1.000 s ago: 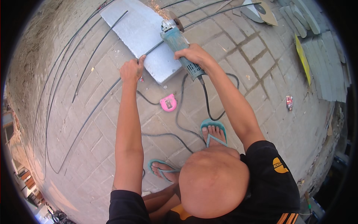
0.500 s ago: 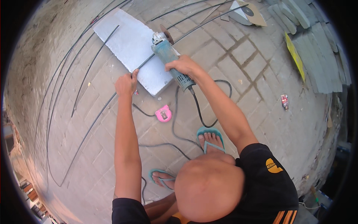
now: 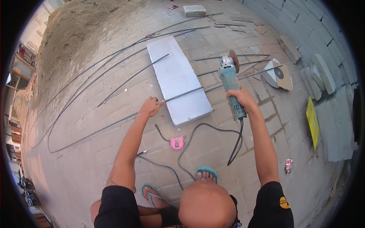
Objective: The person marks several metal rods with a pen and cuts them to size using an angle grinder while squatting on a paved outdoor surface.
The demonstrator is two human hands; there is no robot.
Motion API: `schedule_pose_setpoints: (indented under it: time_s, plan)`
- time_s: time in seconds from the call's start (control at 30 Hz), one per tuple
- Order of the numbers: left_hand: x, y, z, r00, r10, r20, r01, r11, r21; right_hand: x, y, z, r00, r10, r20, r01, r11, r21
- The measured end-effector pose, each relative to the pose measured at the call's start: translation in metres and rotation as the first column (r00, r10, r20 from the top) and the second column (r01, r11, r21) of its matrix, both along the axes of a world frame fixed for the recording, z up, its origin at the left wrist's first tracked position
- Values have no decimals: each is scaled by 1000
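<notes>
My right hand (image 3: 243, 98) grips the body of a teal angle grinder (image 3: 229, 78), held to the right of a pale rectangular block (image 3: 178, 72). Its round disc (image 3: 234, 60) points away from me at the top, and the cord hangs from the rear end. Beside the block's left edge, my left hand (image 3: 151, 107) is closed on a long thin steel rod (image 3: 184, 93) that crosses the block. That rod ends near the block's right edge. A separate rod piece (image 3: 243, 79) lies beyond a small gap, slanting off to the right.
A pink tape measure (image 3: 176, 143) and loose cord (image 3: 186, 167) lie near my sandalled feet. More bent rods (image 3: 81, 85) stretch over the paving at left. Cardboard with a dark disc (image 3: 281, 74), grey blocks (image 3: 334, 121) and a yellow sheet (image 3: 312, 122) are on the right.
My right hand has carried the grinder to the right, off the block and rod. The rod now shows a gap near the block's right edge. The view has shifted too.
</notes>
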State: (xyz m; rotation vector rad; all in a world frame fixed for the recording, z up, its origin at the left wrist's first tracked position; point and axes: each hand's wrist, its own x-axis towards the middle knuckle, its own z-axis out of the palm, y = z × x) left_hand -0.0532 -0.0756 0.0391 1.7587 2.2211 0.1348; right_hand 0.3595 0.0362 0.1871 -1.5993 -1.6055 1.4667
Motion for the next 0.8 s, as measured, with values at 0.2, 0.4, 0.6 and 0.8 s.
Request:
schedule_pose_setpoints:
  time_s: [0.2,0.4,0.6,0.8]
  plan:
    - [-100,-50,148,943,-267,-197,87,773,-628,34,12,32,992,40,124,-41,999,6]
    - [-104,-78,133,999,20,28,-14,979,-202,37,26,45,996,-68,53,69,998,-7]
    - [-127,-53,46,999,28,-29,-24,989,144,-28,10,54,985,-170,7,170,985,-37]
    - [-235,26,24,949,-7,-316,56,988,146,-53,1,95,973,-230,32,232,967,-101]
